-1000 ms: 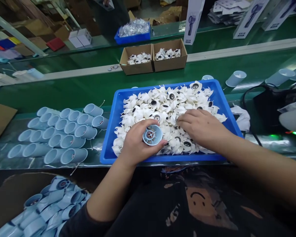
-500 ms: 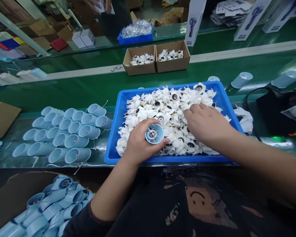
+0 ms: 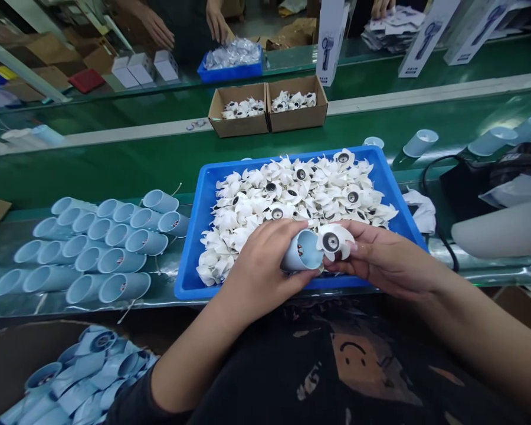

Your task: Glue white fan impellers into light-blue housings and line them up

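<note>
Black printed shirt (image 3: 336,378) fills the bottom of the view, both forearms reaching out over it. Left hand (image 3: 263,268) has its fingers curled closed around a pale blue plastic tube (image 3: 303,251), which lies tilted with its open end toward the right hand. Right hand (image 3: 383,260) pinches a white petal-shaped part (image 3: 334,241) with a dark round centre between thumb and fingers, right at the tube's open end; whether the two touch cannot be told. Both hands sit over the near rim of a blue plastic tray (image 3: 274,160), which is heaped with more white parts (image 3: 292,200). Cardboard box (image 3: 9,360) at lower left holds loose blue tubes (image 3: 84,372). Rows of blue tubes (image 3: 101,248) lie on their sides left of the tray; a few stand on the green conveyor belt (image 3: 115,171) to the right. Farther on, two small cardboard boxes (image 3: 268,106) hold white parts. Beyond the glass, a co-worker's hands (image 3: 216,20) reach near a small blue tray (image 3: 230,62) of clear bags, beside white product boxes (image 3: 331,41).
</note>
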`<act>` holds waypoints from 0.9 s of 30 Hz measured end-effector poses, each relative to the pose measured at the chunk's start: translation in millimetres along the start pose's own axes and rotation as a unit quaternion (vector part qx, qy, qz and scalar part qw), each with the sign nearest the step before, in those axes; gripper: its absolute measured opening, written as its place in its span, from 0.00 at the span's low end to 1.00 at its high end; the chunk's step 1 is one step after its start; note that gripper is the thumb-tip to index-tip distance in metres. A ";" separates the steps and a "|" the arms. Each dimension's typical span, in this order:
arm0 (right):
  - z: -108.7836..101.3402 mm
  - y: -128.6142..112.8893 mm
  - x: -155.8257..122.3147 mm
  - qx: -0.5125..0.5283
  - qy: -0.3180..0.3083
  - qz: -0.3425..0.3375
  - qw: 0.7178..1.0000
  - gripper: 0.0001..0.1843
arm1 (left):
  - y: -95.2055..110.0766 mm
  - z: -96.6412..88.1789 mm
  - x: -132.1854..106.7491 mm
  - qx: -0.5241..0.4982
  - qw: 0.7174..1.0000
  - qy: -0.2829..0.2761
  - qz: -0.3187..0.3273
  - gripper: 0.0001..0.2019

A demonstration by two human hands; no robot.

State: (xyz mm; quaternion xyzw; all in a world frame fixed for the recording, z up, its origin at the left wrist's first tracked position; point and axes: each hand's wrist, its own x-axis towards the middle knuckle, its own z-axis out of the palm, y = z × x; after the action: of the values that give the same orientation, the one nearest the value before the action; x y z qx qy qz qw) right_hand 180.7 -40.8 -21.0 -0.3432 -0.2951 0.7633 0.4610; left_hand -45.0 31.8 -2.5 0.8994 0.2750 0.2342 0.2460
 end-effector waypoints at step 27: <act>-2.8 3.8 -23.0 -0.569 0.127 -0.331 0.742 0.14 | -14.7 -21.5 11.9 0.107 0.993 0.044 -0.022 0.26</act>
State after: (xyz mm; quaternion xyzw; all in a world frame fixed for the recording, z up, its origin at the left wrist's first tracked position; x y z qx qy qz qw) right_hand 188.8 -62.8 -19.8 -0.5162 -0.7081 0.2029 0.4370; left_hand -53.7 56.6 9.0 0.9031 0.3288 0.2377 0.1407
